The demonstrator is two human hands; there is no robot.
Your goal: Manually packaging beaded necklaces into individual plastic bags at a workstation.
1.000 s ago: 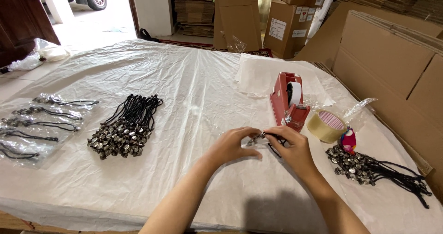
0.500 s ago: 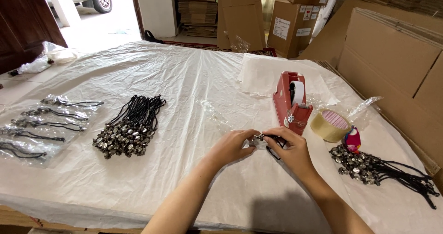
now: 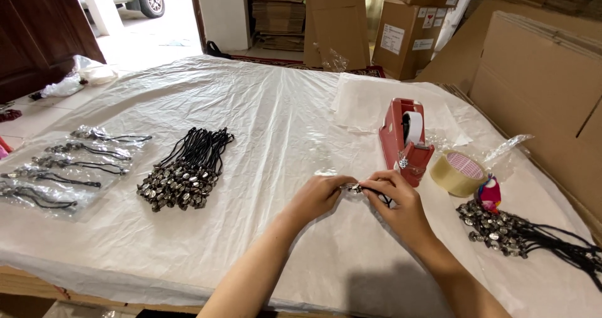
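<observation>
Both my hands meet at the middle of the table over a small corded metal charm (image 3: 355, 188). My left hand (image 3: 320, 197) pinches its metal end. My right hand (image 3: 396, 202) grips the black cord side, fingers curled. The charm is mostly hidden between my fingertips. Just beyond my right hand stands a red tape dispenser (image 3: 404, 139). A roll of tan packing tape (image 3: 458, 172) lies to its right.
A pile of black-corded metal charms (image 3: 187, 172) lies at left, another pile (image 3: 520, 235) at right. Bagged charms in clear sleeves (image 3: 59, 167) sit at the far left. White sheets (image 3: 367, 102) lie behind the dispenser. Cardboard boxes (image 3: 533, 73) line the right side.
My hands have stayed together on the charm, with only small finger movement. The view has shifted slightly.
</observation>
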